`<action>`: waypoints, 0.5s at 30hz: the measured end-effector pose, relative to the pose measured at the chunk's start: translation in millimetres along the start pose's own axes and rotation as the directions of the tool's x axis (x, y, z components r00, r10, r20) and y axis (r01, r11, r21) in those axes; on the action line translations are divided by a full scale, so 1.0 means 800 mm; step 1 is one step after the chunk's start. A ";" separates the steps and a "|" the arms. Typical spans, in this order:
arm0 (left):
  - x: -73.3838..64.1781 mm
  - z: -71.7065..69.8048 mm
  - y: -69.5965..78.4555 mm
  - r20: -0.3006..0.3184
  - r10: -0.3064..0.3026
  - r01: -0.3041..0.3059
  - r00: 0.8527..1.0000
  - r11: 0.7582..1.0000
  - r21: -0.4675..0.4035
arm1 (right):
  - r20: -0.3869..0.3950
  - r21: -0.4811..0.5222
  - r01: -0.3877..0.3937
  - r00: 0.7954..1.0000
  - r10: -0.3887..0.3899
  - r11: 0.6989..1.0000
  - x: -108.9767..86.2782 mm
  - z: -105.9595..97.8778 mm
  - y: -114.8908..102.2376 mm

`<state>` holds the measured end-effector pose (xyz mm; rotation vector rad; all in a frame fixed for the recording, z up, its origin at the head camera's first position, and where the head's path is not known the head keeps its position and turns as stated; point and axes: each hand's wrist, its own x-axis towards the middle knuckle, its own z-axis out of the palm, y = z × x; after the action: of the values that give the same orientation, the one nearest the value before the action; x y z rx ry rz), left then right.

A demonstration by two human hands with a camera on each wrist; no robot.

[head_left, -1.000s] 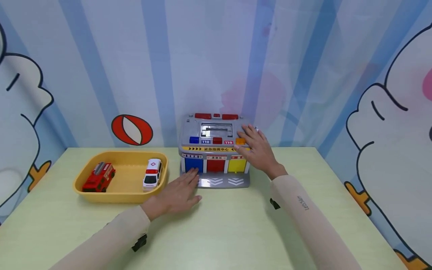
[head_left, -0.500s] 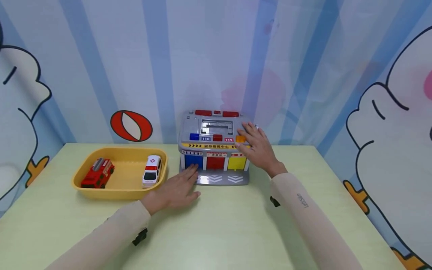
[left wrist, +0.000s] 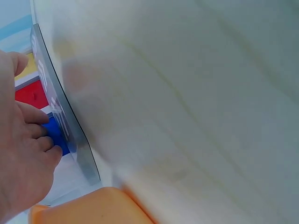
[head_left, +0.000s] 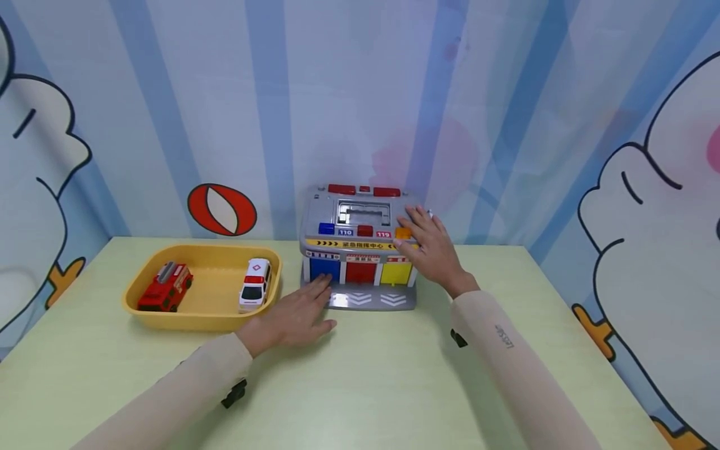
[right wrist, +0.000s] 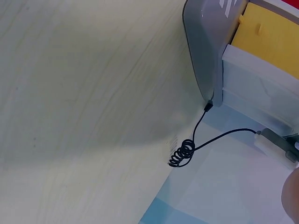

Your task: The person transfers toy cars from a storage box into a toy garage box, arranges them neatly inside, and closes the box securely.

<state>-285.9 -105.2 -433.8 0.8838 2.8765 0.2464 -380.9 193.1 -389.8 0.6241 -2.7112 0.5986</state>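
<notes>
A grey toy rescue station stands toward the back of the table, with blue, red and yellow garage doors along its front. My left hand lies low before it, palm down, fingertips right at the blue door. In the left wrist view those fingers overlap the blue door and front ramp. My right hand rests on the roof's right front corner, fingers extended beside the orange light. Only a bit of the right hand shows in the right wrist view.
Left of the station sits a yellow tray holding a red toy fire engine and a white toy ambulance. A coiled black cord runs beside the station to a small grey-and-white piece. Behind hangs a striped curtain.
</notes>
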 end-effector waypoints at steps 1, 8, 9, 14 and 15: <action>0.000 0.000 0.000 0.000 -0.003 0.003 1.000 1.000 -0.004 | -0.004 -0.002 0.002 1.000 -0.002 1.000 0.000 0.000 0.000; 0.001 -0.003 0.001 0.012 -0.018 0.018 1.000 1.000 -0.016 | -0.010 -0.004 0.006 1.000 -0.006 1.000 0.000 0.001 0.001; 0.001 -0.004 0.001 0.014 -0.017 0.017 1.000 1.000 -0.017 | -0.009 -0.004 0.005 1.000 -0.005 1.000 0.000 0.001 0.000; -0.001 -0.008 0.002 0.011 0.003 -0.002 1.000 1.000 -0.021 | -0.009 -0.005 0.005 1.000 -0.005 1.000 -0.001 0.001 -0.002; -0.002 -0.010 0.004 0.008 0.007 -0.006 1.000 1.000 -0.024 | -0.011 -0.005 0.003 1.000 -0.003 1.000 -0.001 0.000 -0.002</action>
<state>-284.4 -104.5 -425.7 0.8881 2.8572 0.2758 -379.8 192.0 -389.6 0.6220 -2.7005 0.5932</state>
